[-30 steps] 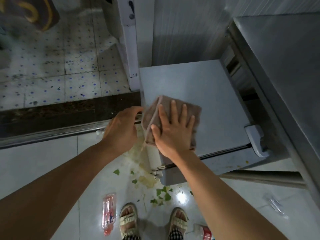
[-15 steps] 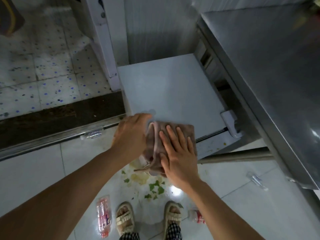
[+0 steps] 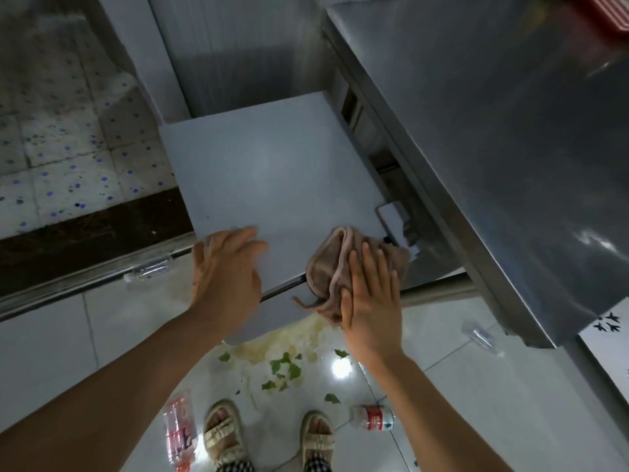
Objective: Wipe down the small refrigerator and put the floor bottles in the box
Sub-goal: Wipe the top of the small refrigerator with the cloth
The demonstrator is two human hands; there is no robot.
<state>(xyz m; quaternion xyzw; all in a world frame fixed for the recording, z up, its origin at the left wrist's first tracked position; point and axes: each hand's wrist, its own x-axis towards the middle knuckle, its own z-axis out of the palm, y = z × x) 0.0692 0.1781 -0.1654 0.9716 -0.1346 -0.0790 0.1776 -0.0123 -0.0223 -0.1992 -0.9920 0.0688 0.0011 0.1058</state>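
While the bottles lie untouched on the floor (image 3: 442,396), the wiping step is the one in hand. Nearest, at 6 o'clock, two sandalled feet stand between a red-labelled bottle (image 3: 373,418) at 5 o'clock and a pink bottle (image 3: 179,434) at 7 o'clock. Just beyond the feet, green scraps (image 3: 282,366) and a yellowish spill (image 3: 272,345) spread at the foot of the fridge (image 3: 272,172). Two clear bottles lie farther out: one (image 3: 481,337) at 4 o'clock under the steel counter (image 3: 493,131), one (image 3: 147,270) at 9 o'clock against the door sill.

Farther on, the right hand (image 3: 369,301) presses flat, fingers straight, on a bunched brown cloth (image 3: 335,267) at the front right corner of the fridge top, part of the cloth hanging over the front edge. The left hand (image 3: 226,270) rests with relaxed, spread fingers on the front left corner, holding nothing and seemingly steadying the body.

The far half of the top looks plain grey; whether it is wiped I cannot tell. Next, I judge, the cloth should sweep outward toward 12 o'clock, then down the front. No box is in view, so it must be found before the bottles are gathered.
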